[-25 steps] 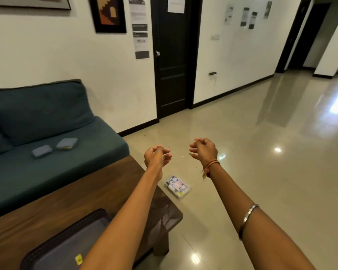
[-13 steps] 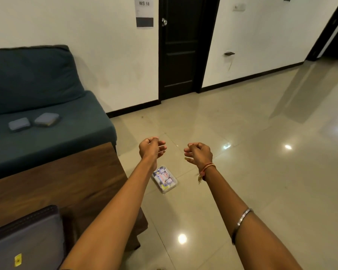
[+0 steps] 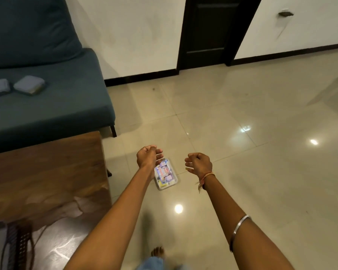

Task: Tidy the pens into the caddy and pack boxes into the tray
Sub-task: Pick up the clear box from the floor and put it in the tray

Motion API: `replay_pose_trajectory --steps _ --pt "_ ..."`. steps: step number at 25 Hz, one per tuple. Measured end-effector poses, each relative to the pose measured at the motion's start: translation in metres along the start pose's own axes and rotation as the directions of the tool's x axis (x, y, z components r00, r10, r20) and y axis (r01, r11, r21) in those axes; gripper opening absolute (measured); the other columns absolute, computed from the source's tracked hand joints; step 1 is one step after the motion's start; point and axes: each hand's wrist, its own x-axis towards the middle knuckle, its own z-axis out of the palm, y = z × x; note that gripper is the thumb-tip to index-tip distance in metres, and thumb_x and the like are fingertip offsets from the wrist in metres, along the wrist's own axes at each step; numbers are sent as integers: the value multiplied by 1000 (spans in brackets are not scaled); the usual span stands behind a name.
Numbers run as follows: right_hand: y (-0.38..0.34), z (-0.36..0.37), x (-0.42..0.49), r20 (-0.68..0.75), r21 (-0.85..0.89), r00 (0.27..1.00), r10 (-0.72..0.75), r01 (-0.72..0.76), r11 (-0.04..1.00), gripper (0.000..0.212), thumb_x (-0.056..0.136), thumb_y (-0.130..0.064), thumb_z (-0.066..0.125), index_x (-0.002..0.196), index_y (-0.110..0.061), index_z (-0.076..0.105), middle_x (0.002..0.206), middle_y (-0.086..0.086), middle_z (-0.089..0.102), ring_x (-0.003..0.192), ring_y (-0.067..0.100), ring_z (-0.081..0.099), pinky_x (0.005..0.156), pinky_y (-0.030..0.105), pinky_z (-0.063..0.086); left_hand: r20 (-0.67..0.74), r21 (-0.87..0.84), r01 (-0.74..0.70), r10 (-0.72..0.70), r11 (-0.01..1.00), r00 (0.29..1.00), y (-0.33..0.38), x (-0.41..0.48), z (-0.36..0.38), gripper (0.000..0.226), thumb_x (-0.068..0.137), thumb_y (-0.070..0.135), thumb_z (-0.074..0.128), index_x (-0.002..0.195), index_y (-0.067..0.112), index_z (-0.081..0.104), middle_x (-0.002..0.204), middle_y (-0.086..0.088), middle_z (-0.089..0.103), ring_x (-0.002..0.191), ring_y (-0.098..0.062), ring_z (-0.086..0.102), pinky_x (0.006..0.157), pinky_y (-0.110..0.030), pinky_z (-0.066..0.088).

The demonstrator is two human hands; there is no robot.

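A small clear box (image 3: 166, 175) with a colourful printed insert lies flat on the tiled floor, just right of the wooden table (image 3: 47, 172). My left hand (image 3: 147, 157) hovers above the box's near-left end with fingers loosely curled and holds nothing. My right hand (image 3: 199, 162) hangs to the right of the box, fingers also loosely curled and empty. Two grey flat boxes (image 3: 28, 84) rest side by side on the sofa seat (image 3: 57, 106). A dark woven tray edge (image 3: 21, 242) shows at the bottom left, blurred. No caddy or pens are in view.
The dark teal sofa stands against the white wall behind the table. A dark door (image 3: 209, 32) is at the back. Glossy floor tiles (image 3: 261, 152) spread out to the right. My bare foot (image 3: 158, 252) shows at the bottom.
The view has tilted down and moved toward the floor box. Both hands have lowered toward it, fingers loosening slightly. The tray has slid nearly out of view at the bottom left.
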Motion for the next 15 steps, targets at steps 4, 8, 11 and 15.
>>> replay_pose_trajectory --steps 4,8,11,15 --pt "-2 10 78 45 -54 996 78 -76 996 22 89 -9 50 70 -18 57 82 9 63 66 17 59 60 27 53 -90 20 42 -41 999 995 -13 66 30 12 92 10 49 82 13 55 73 -5 62 56 -15 56 38 -14 46" --pt "31 31 170 75 -96 982 175 -167 981 24 88 -6 48 68 -17 57 75 7 63 61 15 57 56 25 49 -151 61 42 -33 997 988 -47 155 52 16 92 6 48 80 15 55 69 -4 61 57 -17 55 54 -24 46" --pt "86 53 233 84 -114 952 294 -284 952 25 88 -4 50 68 -17 57 80 12 62 63 18 56 57 26 50 -162 114 50 -32 992 986 -87 236 54 20 90 2 48 77 16 55 57 1 64 51 -14 57 48 -20 46" --pt "178 91 318 40 -90 927 374 -369 925 24 88 -4 51 69 -17 57 84 16 62 66 23 56 56 27 49 -119 224 31 -4 974 993 -163 353 53 25 90 -1 49 72 16 54 40 10 63 33 1 55 37 -10 43"
